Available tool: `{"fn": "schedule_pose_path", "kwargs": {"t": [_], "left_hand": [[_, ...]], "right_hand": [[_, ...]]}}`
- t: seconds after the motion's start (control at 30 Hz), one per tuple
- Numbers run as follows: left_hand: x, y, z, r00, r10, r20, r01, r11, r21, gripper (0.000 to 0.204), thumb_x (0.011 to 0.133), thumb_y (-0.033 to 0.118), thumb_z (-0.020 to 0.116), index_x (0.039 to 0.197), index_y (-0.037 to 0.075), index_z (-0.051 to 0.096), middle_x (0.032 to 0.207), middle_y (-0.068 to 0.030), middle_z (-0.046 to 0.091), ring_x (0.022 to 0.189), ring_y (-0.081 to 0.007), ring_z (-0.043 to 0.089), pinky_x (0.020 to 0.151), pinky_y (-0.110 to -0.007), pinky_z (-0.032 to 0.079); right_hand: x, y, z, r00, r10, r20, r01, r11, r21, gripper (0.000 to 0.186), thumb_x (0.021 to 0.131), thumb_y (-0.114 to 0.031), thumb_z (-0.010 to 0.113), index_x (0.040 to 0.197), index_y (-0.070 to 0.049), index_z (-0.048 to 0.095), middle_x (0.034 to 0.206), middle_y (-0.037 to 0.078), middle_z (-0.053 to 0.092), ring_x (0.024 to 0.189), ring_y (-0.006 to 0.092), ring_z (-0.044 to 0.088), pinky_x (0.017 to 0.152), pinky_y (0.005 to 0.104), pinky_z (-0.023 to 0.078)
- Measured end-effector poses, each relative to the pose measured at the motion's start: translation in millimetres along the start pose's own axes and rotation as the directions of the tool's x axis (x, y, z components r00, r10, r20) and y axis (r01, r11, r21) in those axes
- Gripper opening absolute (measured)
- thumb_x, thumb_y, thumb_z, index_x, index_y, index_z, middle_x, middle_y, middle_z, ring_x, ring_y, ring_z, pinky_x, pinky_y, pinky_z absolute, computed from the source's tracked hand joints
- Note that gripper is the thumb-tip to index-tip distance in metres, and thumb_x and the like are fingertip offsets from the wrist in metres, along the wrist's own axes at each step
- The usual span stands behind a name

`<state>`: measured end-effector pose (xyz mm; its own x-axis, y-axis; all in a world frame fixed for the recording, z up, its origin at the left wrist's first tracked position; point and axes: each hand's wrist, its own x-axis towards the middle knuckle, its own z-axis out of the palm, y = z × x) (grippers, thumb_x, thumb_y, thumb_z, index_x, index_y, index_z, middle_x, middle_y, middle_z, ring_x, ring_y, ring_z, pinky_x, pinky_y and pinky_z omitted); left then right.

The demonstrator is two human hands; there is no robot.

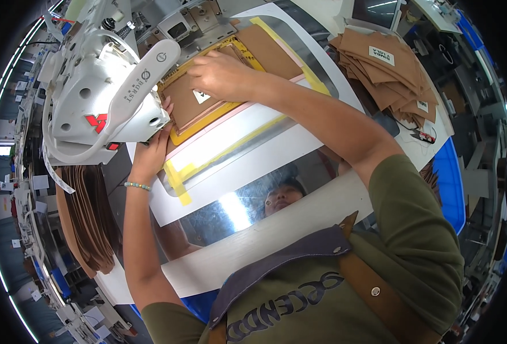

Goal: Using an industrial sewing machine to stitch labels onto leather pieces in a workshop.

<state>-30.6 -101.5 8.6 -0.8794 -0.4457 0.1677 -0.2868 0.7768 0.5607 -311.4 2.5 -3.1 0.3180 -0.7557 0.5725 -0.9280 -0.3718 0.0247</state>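
A flat brown panel with a small white label lies inside a yellow-edged frame beside the sewing machine head. My right hand is on the panel's far part, its fingers bent and closed down at the panel; the thumb is hidden. At the frame's left end rests my left hand, fingers stretched along the edge and partly covered by the machine head. A second brown piece sits to the right of the frame, bordered by yellow tape.
A white sheet with taped edges lies over a shiny metal plate. Brown pieces are stacked at the right, near red-handled snips. More brown pieces stand at the left. A blue bin is beyond the table's right edge.
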Motion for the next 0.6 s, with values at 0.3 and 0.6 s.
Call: {"fn": "schedule_pose_path", "kwargs": {"t": [0.3, 0.6], "left_hand": [[13, -30, -4, 0.991, 0.107, -0.079, -0.107, 0.994, 0.001, 0.041, 0.104, 0.0, 0.061, 0.144, 0.007, 0.067, 0.151, -0.0087, 0.067, 0.142, -0.024, 0.059, 0.124, -0.039, 0.041], [17, -32, -6, 0.98, 0.185, -0.075, -0.178, 0.98, 0.089, 0.036, 0.109, 0.009, 0.057, 0.144, 0.005, 0.068, 0.154, -0.0098, 0.064, 0.147, -0.0272, 0.053, 0.126, -0.039, 0.036]], "right_hand": [[-1, -36, 4, 0.977, -0.136, 0.166, 0.074, 0.94, 0.334, 0.037, 0.094, -0.011, 0.069, 0.128, -0.019, 0.079, 0.136, 0.006, 0.07, 0.131, 0.0254, 0.062, 0.113, 0.0443, 0.047], [-4, -35, 7, 0.978, -0.139, 0.154, 0.067, 0.915, 0.398, 0.036, 0.094, -0.008, 0.067, 0.126, -0.016, 0.081, 0.135, 0.006, 0.072, 0.13, 0.0255, 0.063, 0.113, 0.0431, 0.047]]}}
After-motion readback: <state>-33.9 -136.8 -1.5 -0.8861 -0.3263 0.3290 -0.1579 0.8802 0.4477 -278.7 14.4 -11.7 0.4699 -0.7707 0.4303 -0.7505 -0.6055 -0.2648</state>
